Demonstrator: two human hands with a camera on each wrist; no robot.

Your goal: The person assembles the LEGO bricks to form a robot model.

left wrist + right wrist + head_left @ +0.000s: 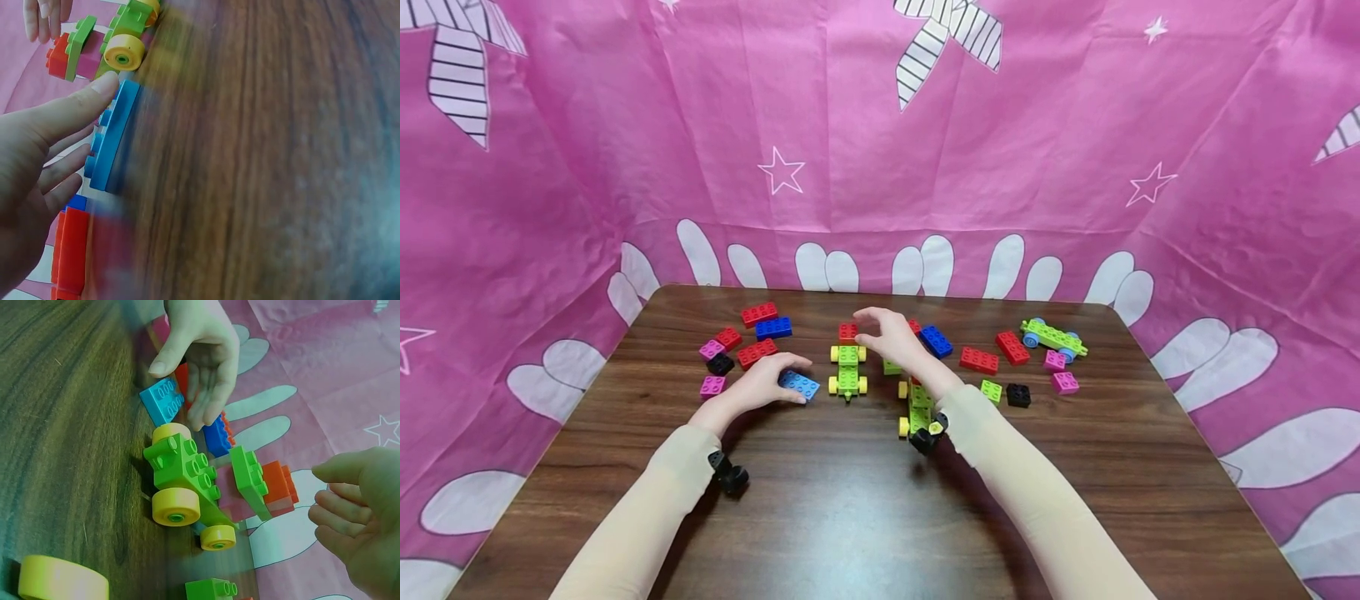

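The left hand (762,382) has its fingers spread apart and bent a little, with a wide gap between thumb and fingers. It is not squeezing anything. The light blue block (800,385) sits by this gap, on the left side of the green car (847,380) with yellow wheels. The thumb is close to one end of the block, but I cannot tell if it touches.

The right hand (897,340) is loose too, with its fingers softly bent and nothing in them. It is up near the red block (276,485) on top of the car's little tower, with a small space between.

Both arms reach forward over the brown table (820,508). The right arm slants toward the middle, above another green car (919,406).
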